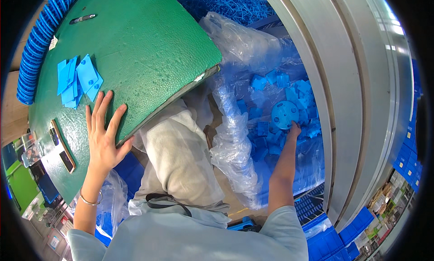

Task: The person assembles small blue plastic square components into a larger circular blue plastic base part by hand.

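Note:
My left hand (pixel 104 134) rests on the edge of a green-topped table (pixel 153 39), fingers spread and holding nothing. Just beyond its fingertips lies a loose pile of flat light-blue plastic plates (pixel 77 80), some with small round knobs. Over to the right, my right arm reaches down into a bin lined with clear plastic (pixel 235 148). There my right hand (pixel 295 129) is closed at the lower right rim of a round blue plastic disc (pixel 285 114) with holes in it. Other blue plastic parts (pixel 260 82) lie around the disc. The fingertips are partly hidden.
A phone (pixel 62 145) and a pen (pixel 83 19) lie on the table, bordered by a row of blue ring-shaped parts (pixel 38 44). Thin blue pieces (pixel 226 5) fill a container at the top. Curved grey metal panels (pixel 348 80) rise right of the bin.

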### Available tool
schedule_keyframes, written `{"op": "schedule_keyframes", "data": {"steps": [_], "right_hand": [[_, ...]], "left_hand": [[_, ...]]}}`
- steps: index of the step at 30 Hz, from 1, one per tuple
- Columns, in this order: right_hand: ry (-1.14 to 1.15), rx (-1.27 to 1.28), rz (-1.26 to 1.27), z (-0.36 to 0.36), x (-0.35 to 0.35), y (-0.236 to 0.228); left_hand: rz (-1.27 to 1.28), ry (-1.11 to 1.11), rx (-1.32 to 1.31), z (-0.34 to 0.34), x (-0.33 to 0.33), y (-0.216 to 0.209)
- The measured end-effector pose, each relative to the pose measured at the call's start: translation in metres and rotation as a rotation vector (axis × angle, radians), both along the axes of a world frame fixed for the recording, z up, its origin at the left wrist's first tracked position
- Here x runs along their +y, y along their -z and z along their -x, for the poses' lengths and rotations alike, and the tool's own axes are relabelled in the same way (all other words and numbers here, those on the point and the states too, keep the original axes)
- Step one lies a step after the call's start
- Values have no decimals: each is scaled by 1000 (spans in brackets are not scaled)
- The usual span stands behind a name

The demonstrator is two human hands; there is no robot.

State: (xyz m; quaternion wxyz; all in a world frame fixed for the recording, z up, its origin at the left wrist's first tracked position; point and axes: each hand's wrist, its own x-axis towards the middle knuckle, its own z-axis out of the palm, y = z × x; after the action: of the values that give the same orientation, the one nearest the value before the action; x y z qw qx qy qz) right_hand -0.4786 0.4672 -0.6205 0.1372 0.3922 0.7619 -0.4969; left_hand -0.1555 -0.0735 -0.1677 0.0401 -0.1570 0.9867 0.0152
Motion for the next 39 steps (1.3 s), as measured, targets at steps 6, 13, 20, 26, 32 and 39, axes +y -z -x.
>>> {"op": "schedule_keyframes", "data": {"steps": [6,13,20,26,32,39], "right_hand": [[285,152,267,59,54,12],[262,-136,305,35,-5,27],[-738,358,-645,57,-100,-35],[-1071,602,-889,-2,-168,-207],[-554,659,-212,-30,-138,-271],[-388,428,923,-151,-206,-430]], "left_hand": [[-91,8,53,-1,-4,3],[-38,-18,-35,1,4,-9],[-43,-60,-5,0,6,-7],[-44,-46,71,-5,6,-11],[-68,-7,148,2,24,-4],[-1601,-273,806,33,122,6]]}}
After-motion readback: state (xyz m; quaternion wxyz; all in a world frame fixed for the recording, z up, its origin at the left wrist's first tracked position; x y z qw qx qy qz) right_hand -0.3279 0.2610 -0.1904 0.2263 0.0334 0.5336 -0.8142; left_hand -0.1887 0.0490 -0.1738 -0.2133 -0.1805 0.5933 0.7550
